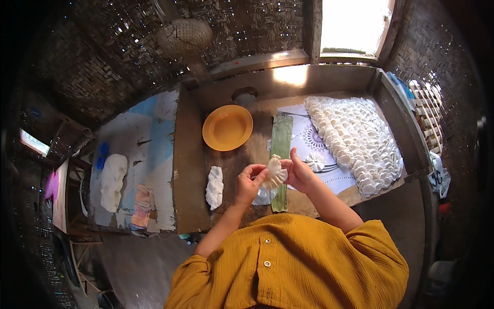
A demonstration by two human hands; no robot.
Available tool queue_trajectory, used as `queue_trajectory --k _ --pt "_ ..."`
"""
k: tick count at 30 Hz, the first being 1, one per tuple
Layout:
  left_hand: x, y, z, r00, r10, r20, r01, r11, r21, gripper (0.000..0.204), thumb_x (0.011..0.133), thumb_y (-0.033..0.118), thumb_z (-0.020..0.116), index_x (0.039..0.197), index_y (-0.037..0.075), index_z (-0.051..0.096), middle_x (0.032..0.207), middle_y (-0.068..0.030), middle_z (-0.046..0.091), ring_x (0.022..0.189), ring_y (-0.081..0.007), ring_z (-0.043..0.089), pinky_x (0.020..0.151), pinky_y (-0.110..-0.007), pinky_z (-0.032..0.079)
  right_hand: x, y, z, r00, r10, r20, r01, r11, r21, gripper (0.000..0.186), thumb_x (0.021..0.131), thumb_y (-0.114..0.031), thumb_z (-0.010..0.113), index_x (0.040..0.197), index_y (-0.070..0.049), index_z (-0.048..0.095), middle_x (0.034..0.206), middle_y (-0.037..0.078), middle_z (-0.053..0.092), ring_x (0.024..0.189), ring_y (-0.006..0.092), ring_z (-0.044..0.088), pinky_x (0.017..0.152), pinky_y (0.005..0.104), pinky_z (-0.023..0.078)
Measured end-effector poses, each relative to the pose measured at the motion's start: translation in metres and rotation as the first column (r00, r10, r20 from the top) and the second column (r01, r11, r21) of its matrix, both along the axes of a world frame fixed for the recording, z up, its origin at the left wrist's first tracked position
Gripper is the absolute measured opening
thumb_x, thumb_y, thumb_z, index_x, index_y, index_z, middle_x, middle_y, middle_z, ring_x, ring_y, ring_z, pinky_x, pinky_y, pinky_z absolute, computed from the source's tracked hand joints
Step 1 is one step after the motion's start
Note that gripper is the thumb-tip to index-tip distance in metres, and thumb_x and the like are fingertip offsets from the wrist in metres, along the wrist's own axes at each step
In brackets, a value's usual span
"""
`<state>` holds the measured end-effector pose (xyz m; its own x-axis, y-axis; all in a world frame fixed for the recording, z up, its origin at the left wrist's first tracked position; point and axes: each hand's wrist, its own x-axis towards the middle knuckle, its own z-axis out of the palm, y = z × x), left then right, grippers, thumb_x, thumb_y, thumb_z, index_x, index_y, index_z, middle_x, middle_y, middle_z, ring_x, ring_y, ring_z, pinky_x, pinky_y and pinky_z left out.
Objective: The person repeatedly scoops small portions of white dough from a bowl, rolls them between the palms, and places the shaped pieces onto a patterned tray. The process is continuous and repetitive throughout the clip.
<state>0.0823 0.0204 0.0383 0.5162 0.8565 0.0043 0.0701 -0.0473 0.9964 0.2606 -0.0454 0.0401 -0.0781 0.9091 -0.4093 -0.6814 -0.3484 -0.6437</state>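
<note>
My left hand (250,181) pinches a cream, fan-pleated piece of dough (275,173) from the left. My right hand (301,177) holds the same piece from the right, thumb raised and fingers partly hidden behind it. Beneath lie a long green leaf strip (282,131) and a whitish translucent sheet (262,197). A round pleated white piece (315,161) rests just to the right on a patterned white sheet (329,184). A white lump of dough (214,188) lies left of my hands.
An orange plate (226,140) sits in the walled wooden tray (191,162). Many flat white discs (360,144) cover its right side. The left board (149,118) holds a large dough lump (113,183), blue items (101,153) and a pinkish cloth (141,206). Woven walls surround everything.
</note>
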Motion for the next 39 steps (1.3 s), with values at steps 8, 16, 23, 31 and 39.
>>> queue_trajectory --k 8,16,23,31,39 --pt "-0.008 -0.002 -0.002 0.941 0.107 0.321 0.064 0.874 -0.481 0.039 0.083 0.007 0.063 0.118 -0.001 0.049 0.103 -0.0061 0.057 0.094 -0.0127 0.056 0.080 -0.027 0.048 -0.028 0.000 0.004 0.981 -0.087 -0.172 0.065 0.989 -0.134 0.072 0.090 -0.060 0.030 0.119 0.003 0.048 0.115 0.014 0.056 0.109 0.0255 0.053 0.093 0.0411 0.042" --pt "-0.007 -0.006 -0.010 0.992 0.040 0.123 -0.009 0.970 -0.241 0.042 0.079 0.006 0.064 0.115 0.000 0.043 0.103 -0.0083 0.056 0.092 -0.0150 0.056 0.083 -0.031 0.047 -0.032 -0.003 0.001 0.998 -0.056 0.027 0.058 0.995 -0.080 0.041 0.089 -0.039 0.056 0.103 0.000 0.055 0.094 0.009 0.061 0.082 0.0181 0.062 0.073 0.0292 0.051" --pt "-0.005 -0.005 -0.017 0.993 0.089 -0.072 -0.085 0.995 0.054 0.037 0.074 0.005 0.066 0.105 0.001 0.046 0.095 -0.0076 0.058 0.087 -0.0142 0.057 0.076 -0.029 0.048 -0.038 -0.003 -0.006 0.976 -0.062 0.209 0.070 0.997 -0.029 0.021 0.083 -0.014 0.064 0.095 0.001 0.057 0.089 0.008 0.061 0.077 0.0149 0.062 0.068 0.0268 0.051" --pt "-0.004 -0.007 -0.028 0.972 0.218 -0.088 -0.187 0.944 0.273 0.036 0.069 0.008 0.068 0.098 0.000 0.049 0.083 -0.0118 0.062 0.074 -0.0186 0.062 0.068 -0.032 0.049 -0.039 -0.001 -0.008 0.986 -0.077 0.148 0.086 0.995 -0.052 0.011 0.082 -0.008 0.059 0.090 -0.002 0.056 0.086 0.006 0.060 0.077 0.0150 0.061 0.069 0.0282 0.053" --pt "-0.030 0.021 -0.072 0.820 0.413 -0.396 -0.032 0.724 0.689 0.040 0.085 0.022 0.058 0.118 0.001 0.054 0.102 -0.0202 0.061 0.093 -0.0375 0.058 0.082 -0.041 0.046 -0.015 -0.004 -0.010 0.967 -0.188 -0.172 0.186 0.982 -0.026 0.015 0.088 -0.015 0.051 0.099 -0.004 0.054 0.092 0.009 0.063 0.079 0.0192 0.063 0.075 0.0342 0.052"
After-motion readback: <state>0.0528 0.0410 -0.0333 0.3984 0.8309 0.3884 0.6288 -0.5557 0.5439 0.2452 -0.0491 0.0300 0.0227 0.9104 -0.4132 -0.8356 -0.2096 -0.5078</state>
